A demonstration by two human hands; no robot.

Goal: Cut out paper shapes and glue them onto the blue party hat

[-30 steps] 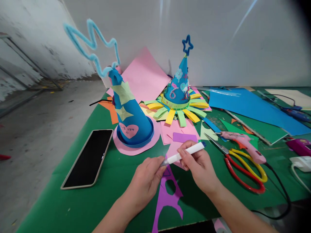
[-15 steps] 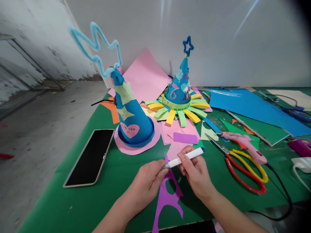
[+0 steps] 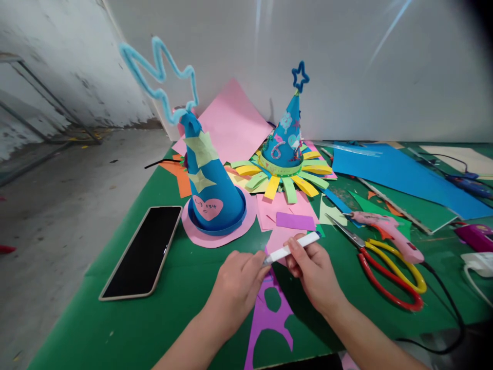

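A white marker (image 3: 283,253) with a dark blue end is held level between both hands. My left hand (image 3: 241,280) is closed around its grey tip end, fingers pinched together. My right hand (image 3: 310,270) grips the white barrel near the blue end between thumb and fingers. Beneath the hands lies a purple paper scrap (image 3: 265,313) with cut-out holes. A flat purple strip (image 3: 295,221) rests on pink paper just beyond. Behind my left hand stands a blue cone hat (image 3: 215,187) with a pink brim, green stars and a pink heart with writing.
A second blue cone hat (image 3: 284,141) with yellow and green strips stands farther back. Left is a phone (image 3: 142,254). On the right lie scissors (image 3: 389,272), a pink glue gun (image 3: 389,234) with a black cord, and blue paper (image 3: 404,174). The green table's edge runs along the left.
The marker has shifted slightly left and down at its grey end, with both hands still on it. The view has moved a little, so the hats appear slightly farther right.
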